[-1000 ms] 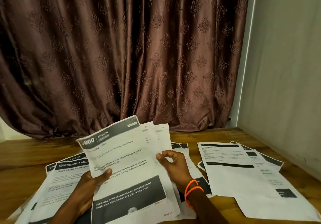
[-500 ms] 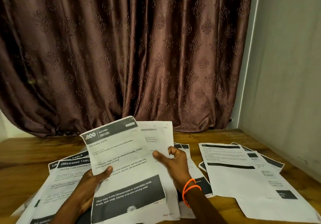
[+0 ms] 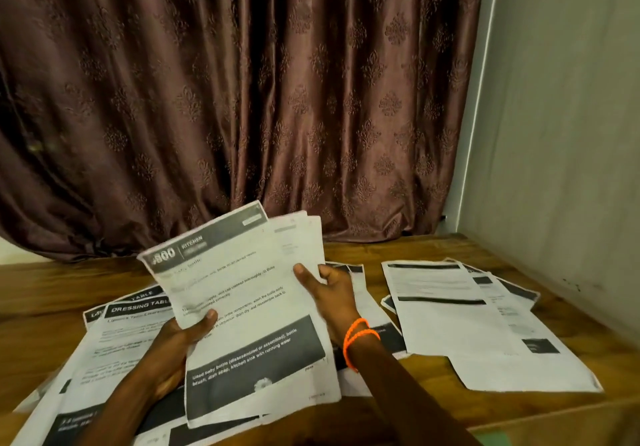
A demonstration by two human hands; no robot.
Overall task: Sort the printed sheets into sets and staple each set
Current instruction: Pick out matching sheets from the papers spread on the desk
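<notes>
I hold a small set of printed sheets tilted up above the wooden table; the top sheet has a dark "KITCHEN" header and a dark band at the bottom. My left hand grips the set's left edge, thumb on the front. My right hand, with orange bands at the wrist, holds the right edge, thumb on the top sheet and fingers behind. Under my left arm lies a spread pile headed "DRESSING TABLE". No stapler is in view.
Another pile of printed sheets lies on the table at the right. More sheets show behind my right hand. A brown patterned curtain hangs behind the table, and a pale wall closes the right side.
The rear sheets, fanned out to the right a second ago, have drawn in behind the top sheet. My right hand has shifted slightly up the right edge. My left hand keeps its grip.
</notes>
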